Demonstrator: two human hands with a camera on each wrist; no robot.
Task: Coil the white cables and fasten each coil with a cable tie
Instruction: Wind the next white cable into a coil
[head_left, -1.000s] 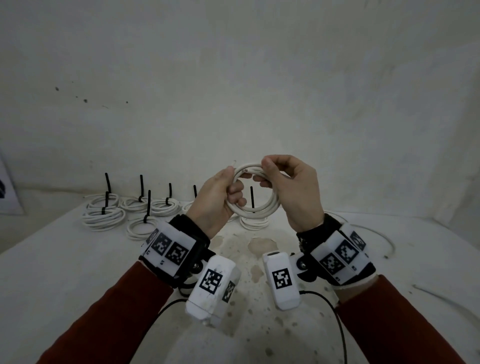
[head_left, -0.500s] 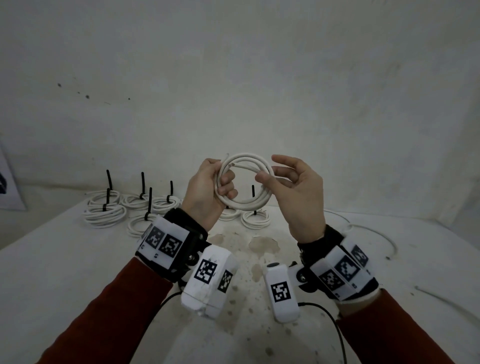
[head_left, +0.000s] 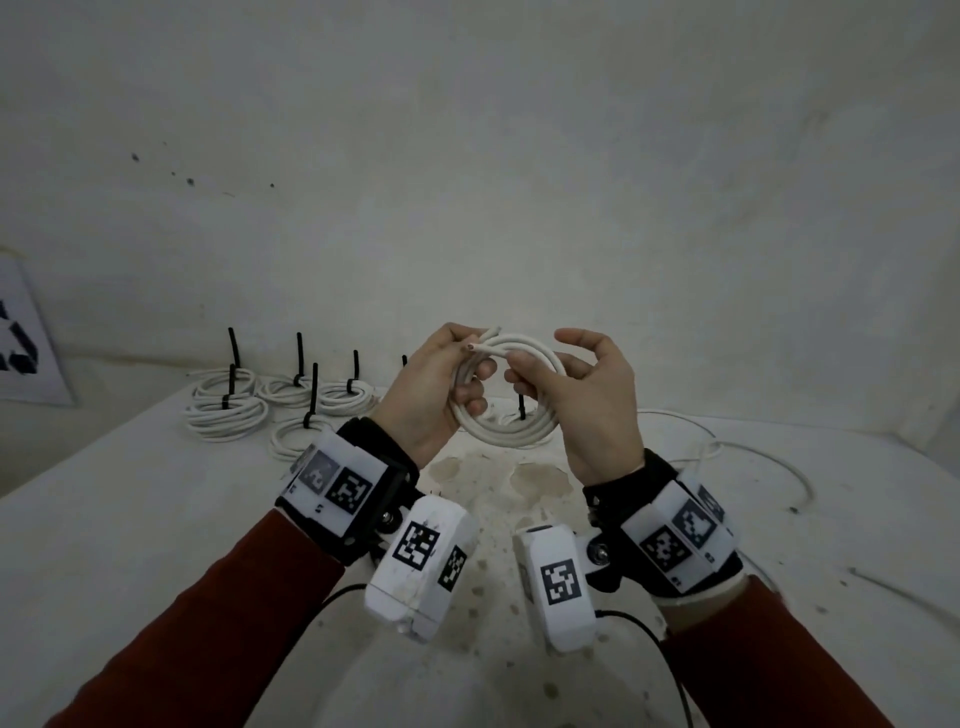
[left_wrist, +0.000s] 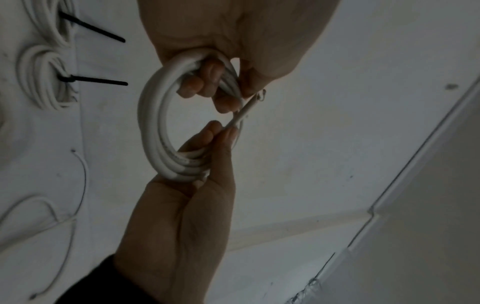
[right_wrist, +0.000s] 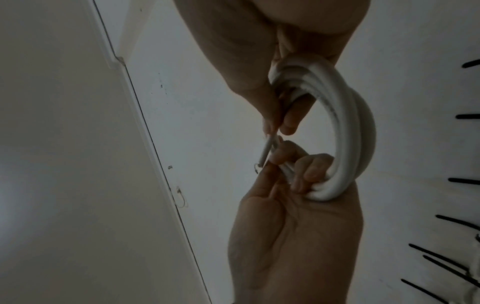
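Head view: the white cable coil (head_left: 511, 410) was held up above the table (head_left: 130, 519). The left hand (head_left: 431, 395) was curled round its left side. The cable's free end (head_left: 485, 349) was pinched by the right hand (head_left: 587, 410) at the top. Tied coils (head_left: 226, 408) lay far left.

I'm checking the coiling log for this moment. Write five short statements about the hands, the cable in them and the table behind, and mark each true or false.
1. The left hand grips the round coil of white cable. True.
2. The right hand hangs idle, clear of the cable. False: it pinches the loose cable end.
3. A black cable tie already wraps the held coil. False: none shows on it.
4. Finished white coils with black cable ties lie on the white table. True.
5. The held coil rests on the table. False: it is held above it.
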